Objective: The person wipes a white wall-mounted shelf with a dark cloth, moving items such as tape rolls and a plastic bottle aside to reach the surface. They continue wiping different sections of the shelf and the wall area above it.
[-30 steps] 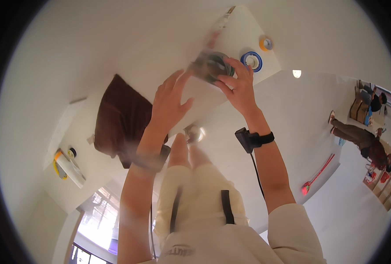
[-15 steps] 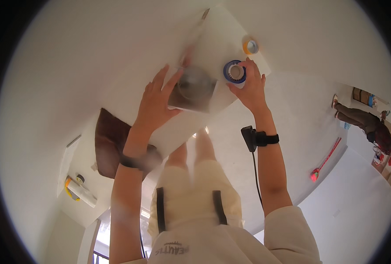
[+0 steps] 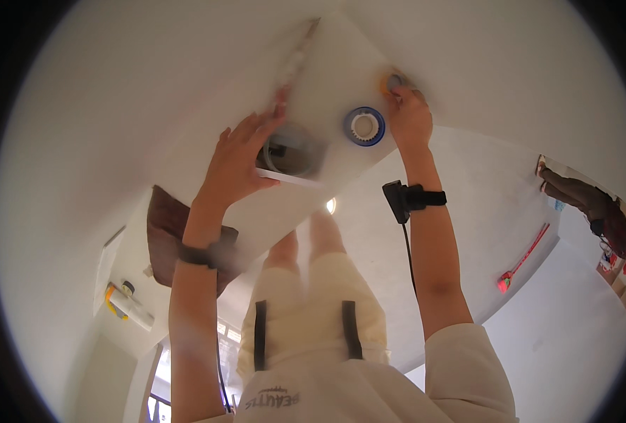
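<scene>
Right hand (image 3: 410, 116) moved from blue ring (image 3: 349, 127) to far yellow tape (image 3: 385, 83), fingers curled, left hand (image 3: 237, 158) spread at box (image 3: 311, 158), grips unclear.

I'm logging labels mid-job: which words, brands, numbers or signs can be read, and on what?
Cream shirt: dark lettering across the front; I won't copy out its wording.
Blue-rimmed roll: no readable text.
Orange-edged roll, at the right hand: blurred, nothing readable.
Dark box with a round rim, at the left hand: blurred, nothing readable.
</scene>
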A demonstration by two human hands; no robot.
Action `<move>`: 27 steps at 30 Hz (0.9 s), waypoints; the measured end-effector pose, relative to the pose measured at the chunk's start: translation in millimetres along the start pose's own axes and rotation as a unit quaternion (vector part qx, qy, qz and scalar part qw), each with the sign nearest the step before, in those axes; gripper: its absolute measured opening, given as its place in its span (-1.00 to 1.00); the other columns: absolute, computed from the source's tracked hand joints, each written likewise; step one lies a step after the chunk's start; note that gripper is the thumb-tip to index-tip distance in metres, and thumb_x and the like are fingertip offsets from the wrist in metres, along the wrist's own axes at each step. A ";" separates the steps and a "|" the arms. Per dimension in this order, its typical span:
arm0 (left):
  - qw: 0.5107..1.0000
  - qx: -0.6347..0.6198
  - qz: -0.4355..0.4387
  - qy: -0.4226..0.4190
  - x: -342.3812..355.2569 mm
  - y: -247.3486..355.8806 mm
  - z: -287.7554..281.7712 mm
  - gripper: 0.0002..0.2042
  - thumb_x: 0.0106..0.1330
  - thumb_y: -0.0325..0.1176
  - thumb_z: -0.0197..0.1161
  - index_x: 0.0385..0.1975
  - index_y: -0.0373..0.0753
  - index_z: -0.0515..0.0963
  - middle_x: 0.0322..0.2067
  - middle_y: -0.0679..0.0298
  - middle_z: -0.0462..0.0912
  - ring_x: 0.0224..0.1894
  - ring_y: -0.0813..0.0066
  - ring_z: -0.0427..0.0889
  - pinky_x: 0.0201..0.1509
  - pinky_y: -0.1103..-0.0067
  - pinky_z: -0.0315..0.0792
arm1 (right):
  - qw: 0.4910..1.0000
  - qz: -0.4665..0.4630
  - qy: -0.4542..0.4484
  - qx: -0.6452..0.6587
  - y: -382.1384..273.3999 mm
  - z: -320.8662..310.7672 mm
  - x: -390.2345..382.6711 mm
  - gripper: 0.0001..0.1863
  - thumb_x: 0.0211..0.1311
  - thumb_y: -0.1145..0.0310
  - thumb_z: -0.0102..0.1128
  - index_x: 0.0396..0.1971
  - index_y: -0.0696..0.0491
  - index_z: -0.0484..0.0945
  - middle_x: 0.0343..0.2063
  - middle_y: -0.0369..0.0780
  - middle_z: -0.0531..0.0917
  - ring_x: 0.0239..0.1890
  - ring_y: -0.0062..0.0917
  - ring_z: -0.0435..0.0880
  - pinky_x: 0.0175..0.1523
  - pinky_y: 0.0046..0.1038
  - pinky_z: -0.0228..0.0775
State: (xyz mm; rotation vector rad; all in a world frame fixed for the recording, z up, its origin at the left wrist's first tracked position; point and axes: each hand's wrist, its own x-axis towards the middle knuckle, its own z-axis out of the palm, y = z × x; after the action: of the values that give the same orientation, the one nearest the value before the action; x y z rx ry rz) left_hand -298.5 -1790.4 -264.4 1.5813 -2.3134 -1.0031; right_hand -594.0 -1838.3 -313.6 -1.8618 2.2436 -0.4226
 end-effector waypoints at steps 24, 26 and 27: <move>0.971 -0.223 -0.057 0.061 -22.5 1.7 13.6 -0.22 -0.17 -0.58 0.36 0.19 -0.02 0.29 0.08 0.15 0.42 0.12 0.12 0.41 0.10 0.39 0.40 | 0.976 -0.143 -0.063 0.152 -20.4 -9.1 -49.8 -0.55 -0.31 0.41 0.44 -0.31 0.01 0.44 -0.06 -0.07 0.53 -0.04 -0.17 0.49 -0.01 -0.21 0.36; 0.966 -0.233 -0.058 0.092 -31.5 5.4 14.4 -0.22 -0.17 -0.56 0.37 0.19 -0.05 0.28 0.08 0.13 0.42 0.12 0.09 0.40 0.13 0.38 0.39 | 0.975 -0.156 -0.054 0.148 -22.8 -16.3 -50.1 -0.54 -0.32 0.44 0.43 -0.30 0.02 0.44 -0.08 -0.07 0.53 -0.04 -0.15 0.49 -0.01 -0.24 0.37; 0.967 -0.222 -0.057 0.112 -38.2 8.6 14.1 -0.22 -0.18 -0.55 0.38 0.19 -0.06 0.28 0.08 0.12 0.42 0.13 0.08 0.40 0.14 0.38 0.38 | 0.974 -0.160 -0.052 0.153 -23.6 -20.4 -50.4 -0.54 -0.32 0.44 0.43 -0.29 0.02 0.45 -0.08 -0.07 0.53 -0.04 -0.14 0.49 0.00 -0.23 0.37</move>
State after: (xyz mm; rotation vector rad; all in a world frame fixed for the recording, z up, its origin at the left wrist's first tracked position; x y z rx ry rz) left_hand -295.6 -1749.0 -261.2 1.5558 -1.7164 -1.1948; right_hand -569.3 -1791.0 -288.0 -2.0214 1.6996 -0.6615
